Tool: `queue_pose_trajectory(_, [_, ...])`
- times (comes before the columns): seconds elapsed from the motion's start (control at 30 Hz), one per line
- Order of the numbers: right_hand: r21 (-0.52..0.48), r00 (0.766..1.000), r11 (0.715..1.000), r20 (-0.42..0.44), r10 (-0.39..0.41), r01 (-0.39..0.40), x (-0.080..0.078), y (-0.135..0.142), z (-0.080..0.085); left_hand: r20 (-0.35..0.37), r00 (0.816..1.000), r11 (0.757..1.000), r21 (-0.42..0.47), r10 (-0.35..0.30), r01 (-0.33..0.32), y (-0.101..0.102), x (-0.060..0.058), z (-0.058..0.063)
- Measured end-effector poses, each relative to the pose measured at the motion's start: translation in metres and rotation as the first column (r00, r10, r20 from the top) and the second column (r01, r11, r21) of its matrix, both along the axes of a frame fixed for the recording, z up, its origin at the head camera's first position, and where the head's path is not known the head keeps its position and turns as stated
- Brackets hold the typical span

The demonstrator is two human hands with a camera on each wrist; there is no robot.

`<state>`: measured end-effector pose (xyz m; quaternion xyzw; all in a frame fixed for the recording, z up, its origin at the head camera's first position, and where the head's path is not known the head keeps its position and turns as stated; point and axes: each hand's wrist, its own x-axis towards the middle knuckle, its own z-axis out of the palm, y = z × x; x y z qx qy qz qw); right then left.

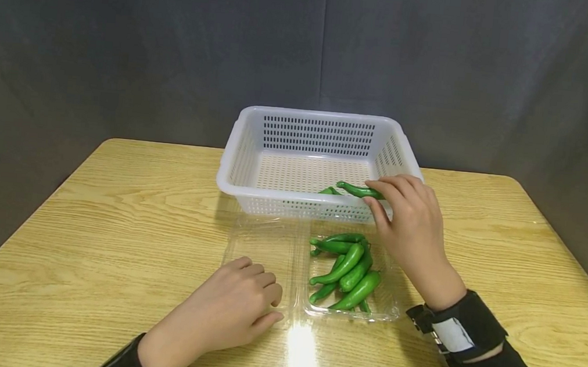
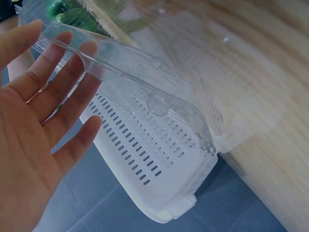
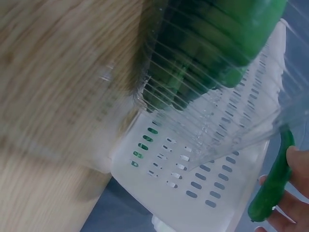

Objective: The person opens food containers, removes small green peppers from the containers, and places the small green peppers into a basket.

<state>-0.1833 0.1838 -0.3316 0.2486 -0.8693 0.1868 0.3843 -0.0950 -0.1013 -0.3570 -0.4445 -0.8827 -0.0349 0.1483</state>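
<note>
My right hand (image 1: 409, 231) pinches a green chili pepper (image 1: 356, 189) between thumb and fingers, at the near right rim of the white basket (image 1: 319, 198). In the right wrist view the same pepper (image 3: 274, 186) hangs from the fingertips. Several green chili peppers (image 1: 348, 267) lie piled in the right half of a clear plastic clamshell box (image 1: 390, 311) in front of the basket. Over the box's opened lid (image 1: 263, 239), my left hand (image 1: 233, 306) rests with loosely bent fingers and holds nothing. In the left wrist view its fingertips are right at the lid's edge (image 2: 120, 65).
A little green pepper (image 1: 329, 190) shows inside the basket behind its near wall, which hides the rest. The basket stands near the back of the wooden table (image 1: 113, 208). A dark grey curtain (image 1: 179, 57) hangs behind and along the sides.
</note>
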Motion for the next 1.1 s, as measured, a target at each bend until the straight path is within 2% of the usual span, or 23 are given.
queue_pose_trajectory(0.27, [0.012, 1.0, 1.0, 0.025, -0.018, 0.018, -0.0013, 0.0017, -0.002, -0.007, 1.0, 1.0, -0.001, -0.003, 0.003, 0.0, 0.0001, -0.0003])
queue_pose_trajectory(1.1, [0.03, 1.0, 0.999, 0.011, -0.015, 0.014, -0.0032, 0.0035, -0.0055, -0.006, 1.0, 1.0, -0.005, 0.002, -0.002, 0.0001, 0.0, 0.0001])
